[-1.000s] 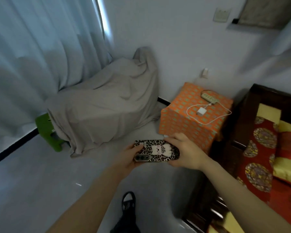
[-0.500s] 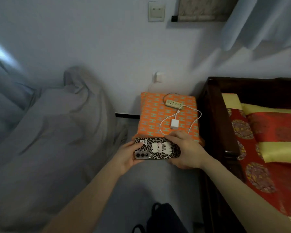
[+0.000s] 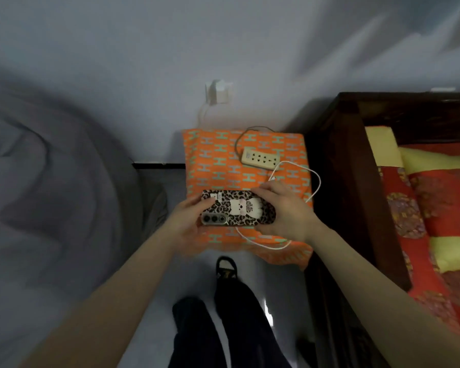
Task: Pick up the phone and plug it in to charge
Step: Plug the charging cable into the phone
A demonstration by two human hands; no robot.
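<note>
Leopard-print case facing up on the phone point(image 3: 238, 210), held level and lengthwise between both hands above the near part of an orange box point(image 3: 218, 166) patterned with pale green marks. Left hand point(image 3: 187, 221) clamped on the camera end, thumb lying over the case's upper corner. Right hand point(image 3: 290, 211) clamped on the other end, fingers curled over the far edge. White cartoon figure at the middle of the case; camera lenses along the near-left edge.

On the box top, beyond the phone: a beige power strip point(image 3: 260, 158) lying at a slight angle, its dark cord looping back toward the wall. White charging cable point(image 3: 316, 179) curving from just beside the strip, round the right hand and under the phone to the box's near edge; its plug end hidden or too blurred to tell. Dark wooden bed frame point(image 3: 337, 166) just right of the box, red and yellow bedding point(image 3: 436, 203) on it. Grey cloth point(image 3: 51, 181) heaped at left. Dark trouser legs and a shoe point(image 3: 225, 266) on the floor below.
</note>
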